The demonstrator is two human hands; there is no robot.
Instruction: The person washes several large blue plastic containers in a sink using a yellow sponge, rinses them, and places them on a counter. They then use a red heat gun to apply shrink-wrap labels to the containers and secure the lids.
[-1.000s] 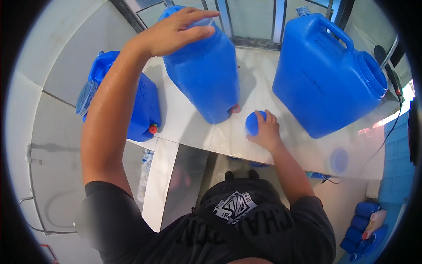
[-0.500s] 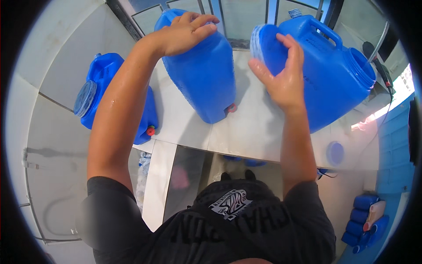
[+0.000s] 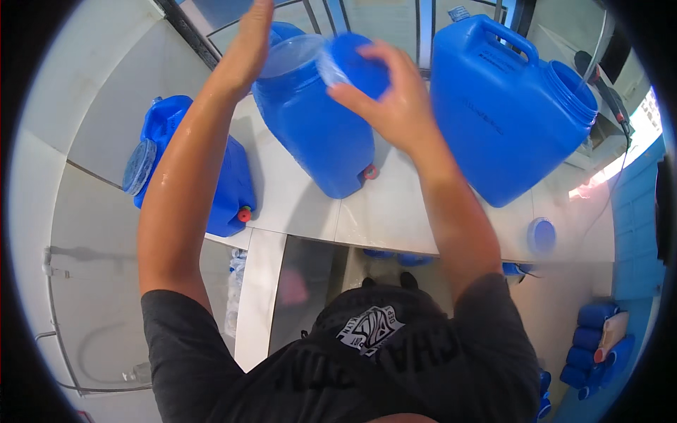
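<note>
My right hand (image 3: pixel 398 99) grips a round blue screw lid (image 3: pixel 363 65) by its rim, tilted beside the wide mouth of the middle blue water jug (image 3: pixel 317 134). That mouth faces up, with a pale round interior showing. My left hand (image 3: pixel 248 53) is raised at the jug's left side, seen edge-on with straight fingers and nothing in it; the fingertips run out of the picture. A red tap sits low on this jug. At my left stands another blue jug (image 3: pixel 229 183) with its lid on, partly behind my left forearm.
On the right of the pale tiled counter (image 3: pixel 395 211) stands a larger blue jug (image 3: pixel 493 113), uncapped, with a thin tube in its mouth. Another round lid (image 3: pixel 541 235) lies near the counter's right end. Several blue containers (image 3: pixel 589 345) are stacked at the lower right.
My right hand has carried the lid leftward to the middle jug's mouth. My left hand has lifted off the jug's top and turned edge-on, uncovering the opening.
</note>
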